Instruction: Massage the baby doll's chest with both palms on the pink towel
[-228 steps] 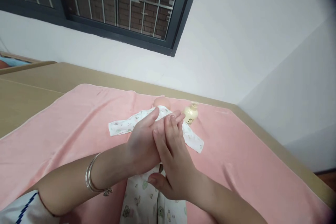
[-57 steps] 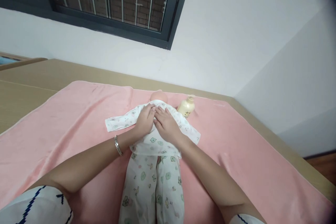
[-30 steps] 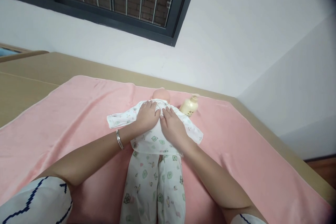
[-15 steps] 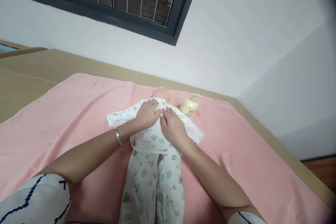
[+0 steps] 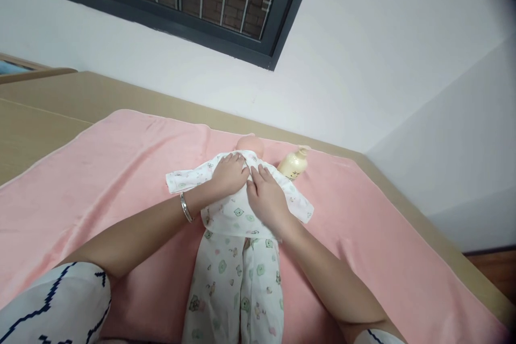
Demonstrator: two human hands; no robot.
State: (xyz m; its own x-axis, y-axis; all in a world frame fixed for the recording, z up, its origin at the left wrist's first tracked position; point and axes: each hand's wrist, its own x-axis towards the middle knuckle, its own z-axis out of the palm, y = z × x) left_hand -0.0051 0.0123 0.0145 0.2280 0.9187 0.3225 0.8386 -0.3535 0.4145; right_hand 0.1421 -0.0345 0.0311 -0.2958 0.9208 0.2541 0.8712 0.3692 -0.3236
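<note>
A doll lies on a pink blanket (image 5: 355, 209), dressed in a white printed top (image 5: 236, 221) and matching trousers (image 5: 220, 285). Its bare round head (image 5: 250, 144) shows beyond the collar. My left hand (image 5: 230, 174) rests flat on the upper left of the top, with a silver bangle on the wrist. Beside it, my right hand (image 5: 268, 193) lies on the right side of the chest, fingers extended. Both hands touch the cloth and hold nothing. The sleeves stretch out to either side.
A cream pump bottle (image 5: 293, 164) stands tilted in view by the doll's right-hand sleeve. Behind the blanket are a wooden surface edge (image 5: 181, 105), a white wall (image 5: 342, 64) and a dark-framed barred window (image 5: 258, 54).
The view has shifted slightly, so the scene sits a little further right. Both hands remain on the top in nearly the same pose.
</note>
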